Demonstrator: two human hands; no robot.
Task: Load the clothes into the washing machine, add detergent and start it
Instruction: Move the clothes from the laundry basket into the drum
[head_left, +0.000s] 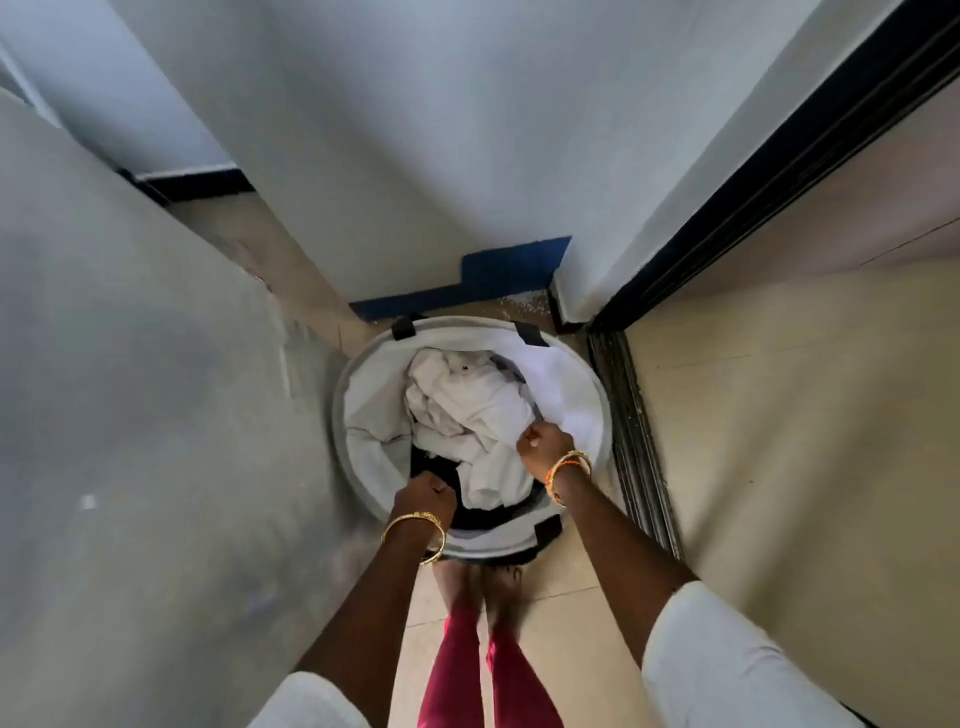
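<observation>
Clothes (470, 415): a crumpled white heap is lying in a round white basket (347, 415), filling the middle and right of it. A dark garment (434, 470) is showing under the white pile at the near-left side. The basket is standing on the tiled floor (566, 613) in a corner, its far rim close to a blue skirting strip (498, 283); black strap tabs (530, 332) are sitting on its rim.

Right hand (543, 444): it is closing in a fist over the white cloth at the near-right of the pile, just inside the liner; the fingers are pinching fabric. An orange-and-gold bangle (569, 467) is sitting on that wrist.

Left hand (423, 496): it is curling shut at the near-left rim, over the dark garment. Whether it is gripping the garment or the basket edge cannot be told from this angle. A gold bangle (415, 525) is circling the wrist.

Both forearms are reaching down and forward from white sleeves (727, 670). Bare feet (480, 577) and pink trouser legs (457, 670) are standing just behind the basket.

Surroundings: a grey wall (130, 415) is running along the left, a pale wall (415, 156) ahead, and a dark door track (631, 441) along the right of the basket. No washing machine is appearing in view
</observation>
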